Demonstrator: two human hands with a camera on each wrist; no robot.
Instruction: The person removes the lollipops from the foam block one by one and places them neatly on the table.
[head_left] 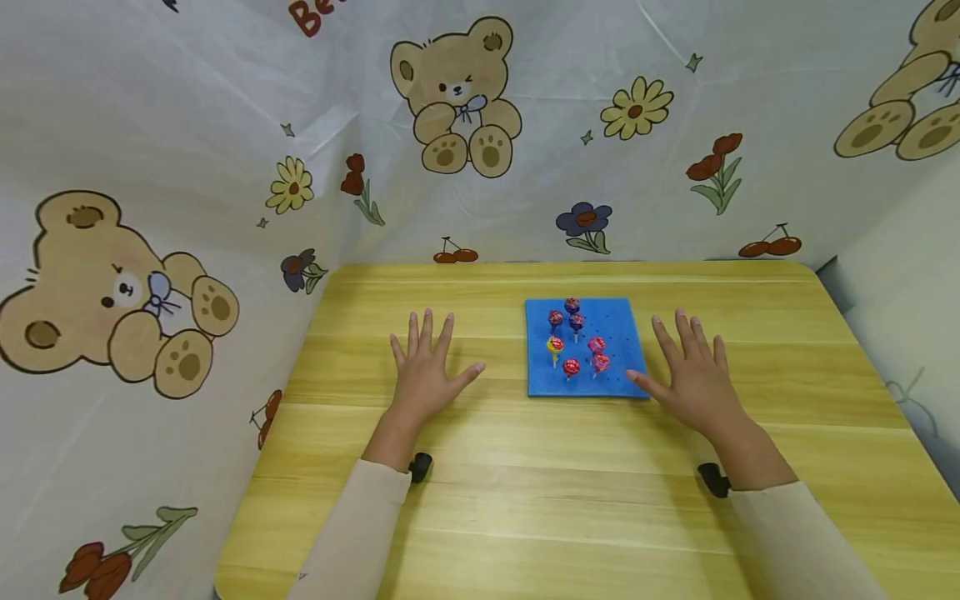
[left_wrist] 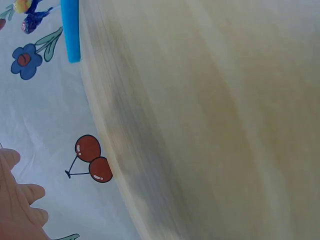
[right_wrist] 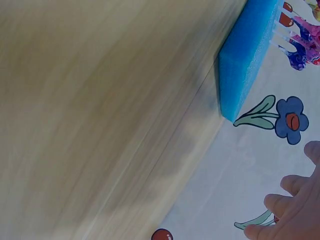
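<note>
Lollipops [head_left: 597, 344]: standing in foam [head_left: 547, 385] on the table [head_left: 487, 467], between left hand [head_left: 425, 375] and right hand [head_left: 693, 383], nearer the latter. Gripping nothing with either, spread wide. For neat handling, pinch below the candy, keep straight, brace the foam.

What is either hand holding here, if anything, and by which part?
Nothing is held: the left hand and right hand are spread open; the lollipops stand in the blue block.

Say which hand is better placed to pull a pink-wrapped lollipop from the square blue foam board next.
Right hand, likely: in head view its thumb overlaps the foam board near the pink-wrapped lollipops; the left hand is farther off.
</note>
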